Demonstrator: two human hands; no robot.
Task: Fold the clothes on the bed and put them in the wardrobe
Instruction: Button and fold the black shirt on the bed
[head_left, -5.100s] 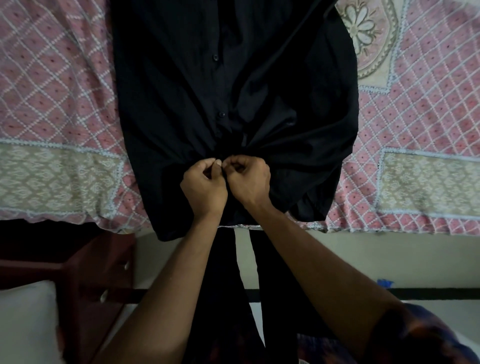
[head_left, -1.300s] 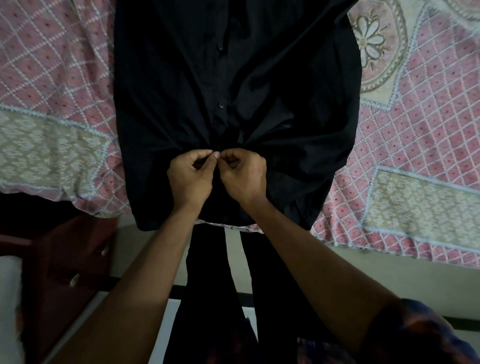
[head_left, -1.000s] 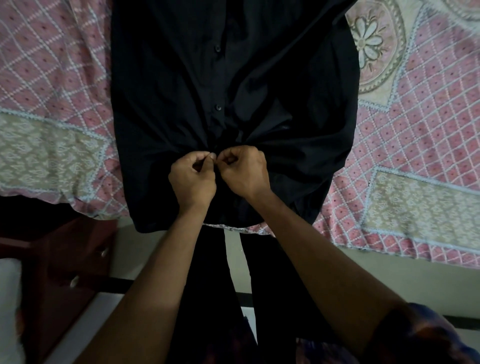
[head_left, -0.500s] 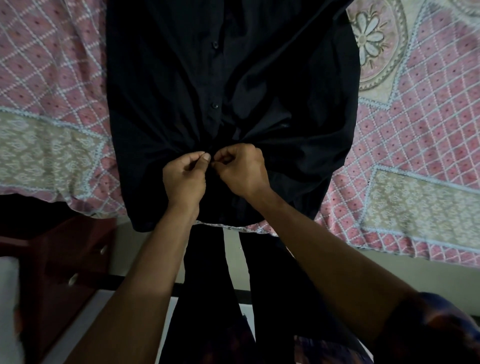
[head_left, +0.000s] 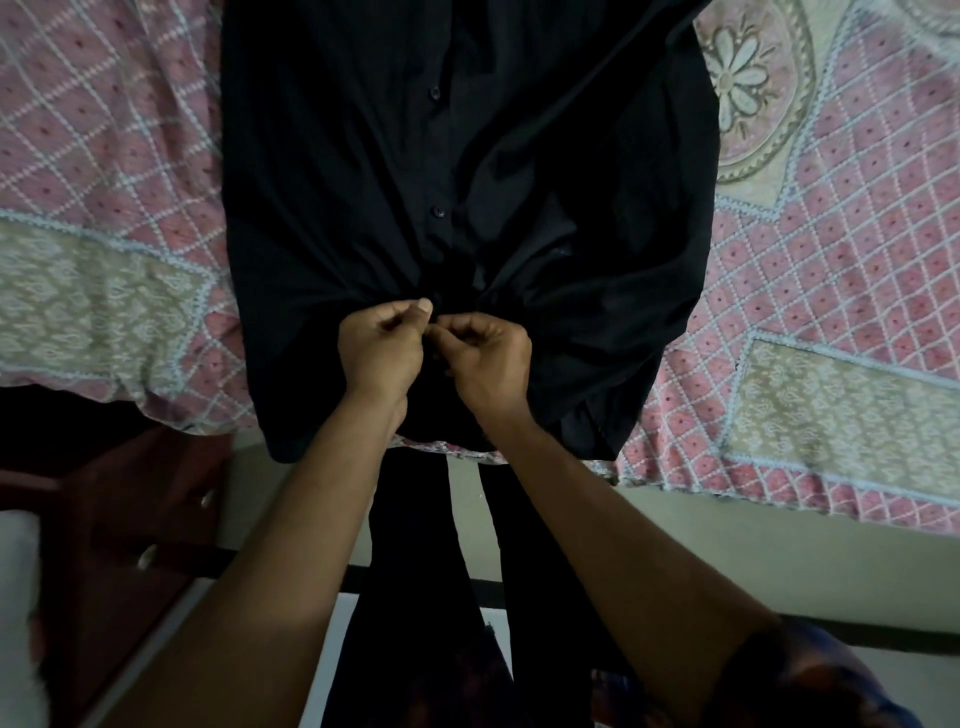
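**At the bed's edge: fastening the shirt**

From the head view, the black shirt lies front up on the bed, hem over the near edge; both hands work at its placket, below two done buttons. Best, I judge, to hold both edges taut, line button to hole and push through without bunching the cloth; the left hand pinches one edge, thumb on top; the right hand, fingers curled, pinches the other; knuckles almost touch; forearms reach in from below.
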